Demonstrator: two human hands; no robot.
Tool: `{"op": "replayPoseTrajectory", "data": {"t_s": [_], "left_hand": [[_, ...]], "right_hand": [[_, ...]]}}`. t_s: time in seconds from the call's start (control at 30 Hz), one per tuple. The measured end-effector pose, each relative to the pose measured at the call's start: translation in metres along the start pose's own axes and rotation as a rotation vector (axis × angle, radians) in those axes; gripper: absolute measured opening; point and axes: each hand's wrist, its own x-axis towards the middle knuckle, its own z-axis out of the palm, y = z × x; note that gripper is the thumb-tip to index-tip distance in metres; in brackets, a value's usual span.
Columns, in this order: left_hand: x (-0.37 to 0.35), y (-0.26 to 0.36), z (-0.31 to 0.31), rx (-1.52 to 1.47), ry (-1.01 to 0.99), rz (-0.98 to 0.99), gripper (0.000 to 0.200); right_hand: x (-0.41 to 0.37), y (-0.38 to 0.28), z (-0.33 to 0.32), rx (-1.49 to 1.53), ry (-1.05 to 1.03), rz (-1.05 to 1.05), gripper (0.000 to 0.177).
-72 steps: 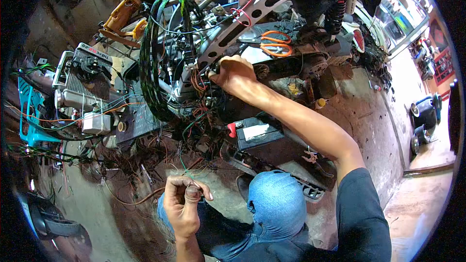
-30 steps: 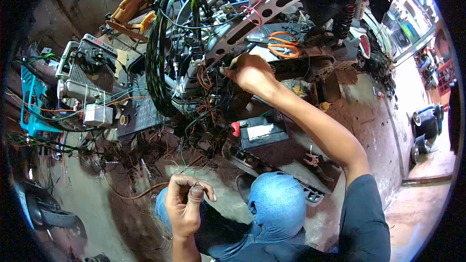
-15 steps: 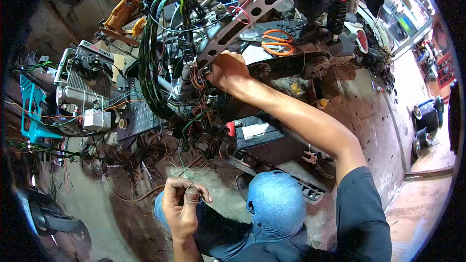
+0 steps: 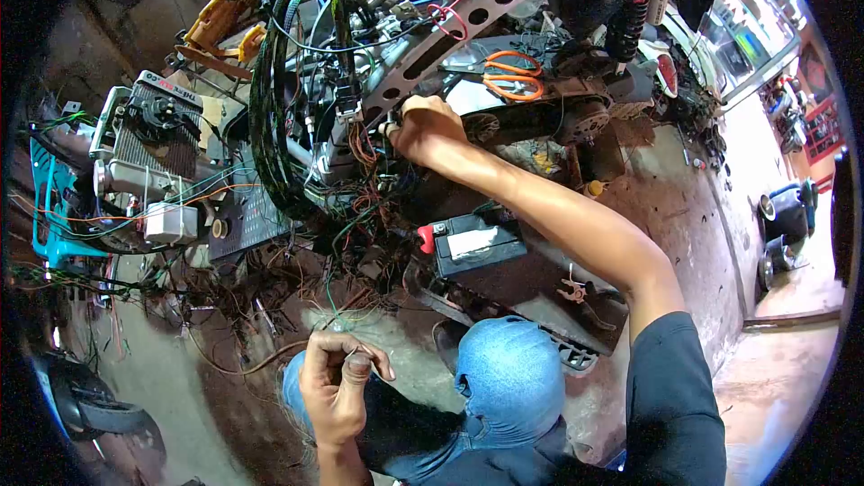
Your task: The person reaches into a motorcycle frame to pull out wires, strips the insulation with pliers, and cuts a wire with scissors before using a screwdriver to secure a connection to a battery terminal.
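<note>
My right hand point(image 4: 430, 130) reaches up to the lower end of the grey motorcycle frame rail point(image 4: 416, 70), its fingers curled and their tips hidden. Beside those fingers hang reddish-brown wires point(image 4: 363, 148) and a thick bundle of dark cables point(image 4: 268, 126). Low in front of me, my left hand point(image 4: 335, 387) is closed, the thumb pressed against the bent index finger. A thin sliver shows at that pinch, too small to name. A green wire point(image 4: 331, 292) runs down toward the floor just above it.
A black battery point(image 4: 477, 247) with a red terminal cover sits below my right forearm. Orange-handled scissors point(image 4: 515, 87) lie behind the hand. On the left stand a radiator point(image 4: 162, 130) and a white reservoir point(image 4: 171, 223). Tangled wires point(image 4: 270, 279) spread over the floor.
My right hand turns slightly at the rail, its fingers a little more drawn in. The left hand keeps its pinch almost unmoved. The whole scene shifts a few pixels left.
</note>
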Motion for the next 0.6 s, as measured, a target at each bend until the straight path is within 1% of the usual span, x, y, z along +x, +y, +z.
{"op": "replayPoseTrajectory", "data": {"t_s": [0.13, 0.23, 0.27, 0.37, 0.47, 0.57, 0.6], "left_hand": [[0.003, -0.001, 0.001, -0.002, -0.012, -0.006, 0.02], [0.002, -0.001, 0.001, 0.013, -0.018, -0.007, 0.02], [0.002, -0.001, 0.002, 0.034, -0.005, 0.006, 0.021], [0.001, 0.0, 0.001, 0.024, 0.0, -0.01, 0.023], [0.002, 0.002, 0.008, 0.063, 0.052, -0.002, 0.036], [0.001, 0.003, 0.009, 0.056, 0.054, -0.007, 0.037], [0.001, 0.004, 0.009, 0.051, 0.052, -0.009, 0.037]], "right_hand": [[-0.007, 0.0, -0.009, -0.048, -0.004, -0.051, 0.035], [-0.008, 0.003, -0.009, -0.041, 0.052, -0.107, 0.047], [-0.005, 0.01, -0.003, -0.039, 0.09, -0.177, 0.046], [-0.003, 0.007, -0.005, -0.069, 0.095, -0.17, 0.042], [-0.005, 0.002, -0.007, -0.032, 0.075, -0.159, 0.04], [-0.005, -0.001, -0.006, -0.033, 0.04, -0.093, 0.041], [0.0, 0.0, -0.004, -0.042, -0.03, -0.03, 0.038]]}}
